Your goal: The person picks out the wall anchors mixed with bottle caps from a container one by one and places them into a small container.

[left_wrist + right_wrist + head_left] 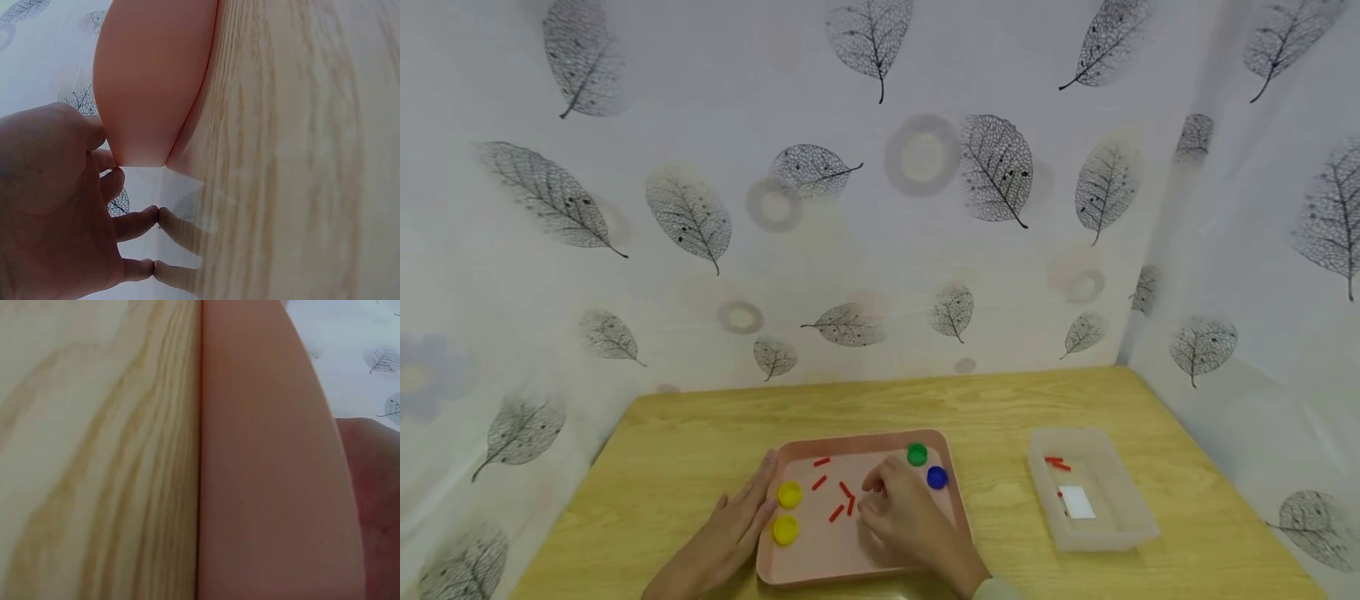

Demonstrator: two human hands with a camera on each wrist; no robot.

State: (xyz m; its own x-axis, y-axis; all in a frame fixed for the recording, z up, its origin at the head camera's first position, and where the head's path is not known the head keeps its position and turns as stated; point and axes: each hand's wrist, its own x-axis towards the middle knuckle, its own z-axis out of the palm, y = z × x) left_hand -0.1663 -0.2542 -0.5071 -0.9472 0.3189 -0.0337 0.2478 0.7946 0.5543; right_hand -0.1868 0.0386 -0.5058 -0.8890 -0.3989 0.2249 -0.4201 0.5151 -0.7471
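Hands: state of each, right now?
Left hand: open, touching the pink tray.
Right hand: curled above the tray; can't tell if it's holding anything.

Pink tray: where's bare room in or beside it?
In the pink tray, the near strip between the nearer yellow cap and the right hand; outside, the tabletop between tray and translucent bin. The tray's middle is crowded: red sticks lie beside that hand.
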